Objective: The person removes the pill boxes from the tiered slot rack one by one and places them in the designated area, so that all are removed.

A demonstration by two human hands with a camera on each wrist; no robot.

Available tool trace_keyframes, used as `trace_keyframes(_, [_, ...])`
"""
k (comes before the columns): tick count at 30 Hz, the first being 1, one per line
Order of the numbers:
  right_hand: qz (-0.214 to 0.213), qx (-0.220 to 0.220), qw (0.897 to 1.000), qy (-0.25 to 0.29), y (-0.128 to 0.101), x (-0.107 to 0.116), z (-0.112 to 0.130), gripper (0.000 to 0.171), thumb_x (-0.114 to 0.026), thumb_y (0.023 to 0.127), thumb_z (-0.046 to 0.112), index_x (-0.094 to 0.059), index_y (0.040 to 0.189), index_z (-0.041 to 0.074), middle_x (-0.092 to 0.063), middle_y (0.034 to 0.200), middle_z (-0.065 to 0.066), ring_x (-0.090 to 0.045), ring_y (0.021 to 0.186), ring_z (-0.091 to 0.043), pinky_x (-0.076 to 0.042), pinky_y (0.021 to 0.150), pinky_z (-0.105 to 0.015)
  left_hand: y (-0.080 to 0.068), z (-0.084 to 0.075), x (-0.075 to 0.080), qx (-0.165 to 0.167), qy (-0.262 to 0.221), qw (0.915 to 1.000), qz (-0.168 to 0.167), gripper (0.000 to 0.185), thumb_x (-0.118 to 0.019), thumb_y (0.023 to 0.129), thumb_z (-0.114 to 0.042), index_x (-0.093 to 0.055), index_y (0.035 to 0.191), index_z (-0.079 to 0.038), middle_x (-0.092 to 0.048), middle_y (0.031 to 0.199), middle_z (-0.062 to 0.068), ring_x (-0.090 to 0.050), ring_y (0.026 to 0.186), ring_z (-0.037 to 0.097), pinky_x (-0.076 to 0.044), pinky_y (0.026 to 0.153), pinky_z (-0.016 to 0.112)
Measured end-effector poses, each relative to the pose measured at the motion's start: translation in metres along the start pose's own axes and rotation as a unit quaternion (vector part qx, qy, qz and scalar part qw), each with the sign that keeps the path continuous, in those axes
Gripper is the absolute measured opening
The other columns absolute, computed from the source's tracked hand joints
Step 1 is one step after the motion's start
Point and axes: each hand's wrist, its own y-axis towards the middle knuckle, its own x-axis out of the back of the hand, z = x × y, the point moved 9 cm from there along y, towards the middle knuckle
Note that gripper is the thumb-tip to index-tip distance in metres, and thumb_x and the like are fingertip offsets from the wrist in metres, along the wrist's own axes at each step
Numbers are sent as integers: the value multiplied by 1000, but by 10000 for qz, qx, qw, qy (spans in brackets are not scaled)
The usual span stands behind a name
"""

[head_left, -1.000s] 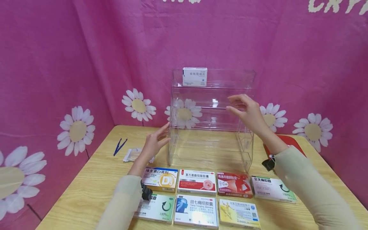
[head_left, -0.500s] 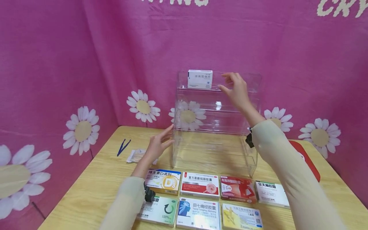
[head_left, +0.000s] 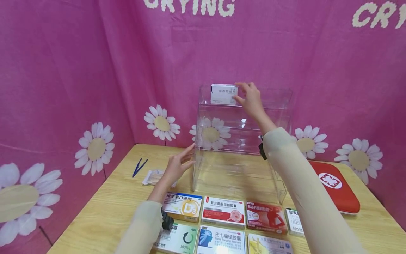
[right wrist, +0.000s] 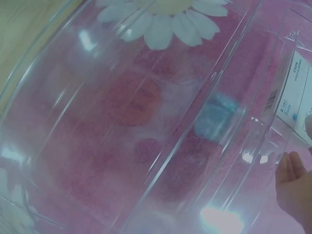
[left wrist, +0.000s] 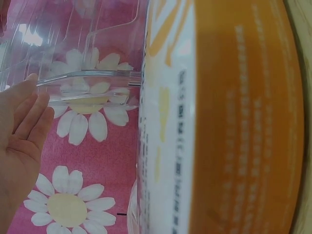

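A white medicine box [head_left: 223,94] stands upright on the top tier of a clear acrylic tiered display rack [head_left: 241,143], left of its middle. My right hand [head_left: 250,100] is at the box's right end, thumb and forefinger curled over its edge. In the right wrist view, fingers [right wrist: 290,168] appear right beside the box [right wrist: 294,92]. My left hand [head_left: 177,165] rests its fairly straight fingertips against the rack's left side; the left wrist view shows this hand [left wrist: 22,122] beside the clear panel too.
Before the rack lie two rows of medicine boxes, among them a vitamin D3 box [head_left: 184,207], a red-and-white box [head_left: 223,211] and a red box [head_left: 266,217]. Blue tweezers [head_left: 139,168] and a packet of cotton swabs [head_left: 154,177] lie left. A red first-aid case [head_left: 336,187] lies right.
My right hand has moved up and left, from in front of the rack's upper right to the white medicine box. The left hand stays at the rack's side. The head view has shifted slightly.
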Motion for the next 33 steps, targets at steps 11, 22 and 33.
trace_keyframes(11, [-122, 125, 9998, 45, 6, -5, 11, 29, -65, 88, -3, -51, 113, -3, -52, 110, -25, -53, 105, -37, -49, 100, -50, 1, -1, 1, -1, 40, 10000, -16, 62, -68, 88, 0, -46, 145, -7, -62, 131, 23, -65, 115, 38, -56, 99, 41])
trace_keyframes(22, [-440, 70, 9978, 484, 6, 10, 6, 27, -64, 89, -7, -50, 112, -5, -49, 114, -25, -58, 109, -34, -57, 103, -36, -1, -3, 1, 45, 130, 9999, -37, 62, -68, 88, 0, -46, 146, -9, -62, 132, 22, -66, 114, 37, -57, 99, 40])
trace_keyframes(33, [-1110, 62, 9902, 843, -10, 58, -2, 30, -69, 86, -5, -53, 111, -7, -48, 102, -4, -60, 102, -19, -58, 99, -26, 5, -5, -3, -85, 62, 9999, 42, 62, -67, 89, 0, -45, 146, -9, -62, 132, 21, -66, 115, 37, -56, 99, 41])
